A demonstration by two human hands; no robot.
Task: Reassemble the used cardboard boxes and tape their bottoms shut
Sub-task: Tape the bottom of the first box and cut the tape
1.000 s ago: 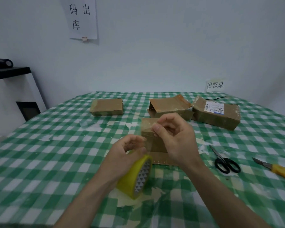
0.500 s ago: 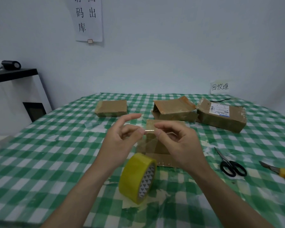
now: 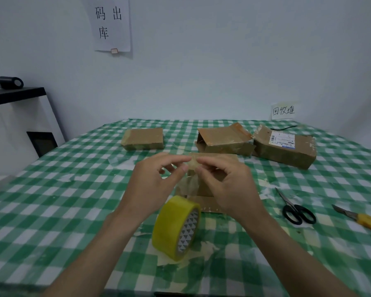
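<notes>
Fingers of the left hand [image 3: 152, 183] and right hand [image 3: 225, 185]: raised over the table, fingertips meeting; thumb and forefinger of each pinch a strip of clear tape [image 3: 190, 179] that hangs between them. Remaining fingers loosely curled.

Tape roll [image 3: 176, 227]: yellow, standing on edge on the tablecloth [image 3: 51, 200], just below the hands, on a patch of pale tape scraps; held by neither hand.

Cardboard box, in work [image 3: 210, 161]: brown, directly behind the hands at table centre, largely hidden by them; a flap lies toward the viewer.

Flat box [image 3: 142, 138]: far left of the table, closed.

Open-ended box [image 3: 223, 139]: far centre, one flap lifted.

Labelled box [image 3: 285, 146]: far right, just beside the open-ended box, white shipping label on top.

Scissors [image 3: 296, 209]: black-handled, right of the hands, blades pointing away.

Utility knife [image 3: 362, 218]: yellow handle, right edge, near the scissors.

Tablecloth: green and white check.
</notes>
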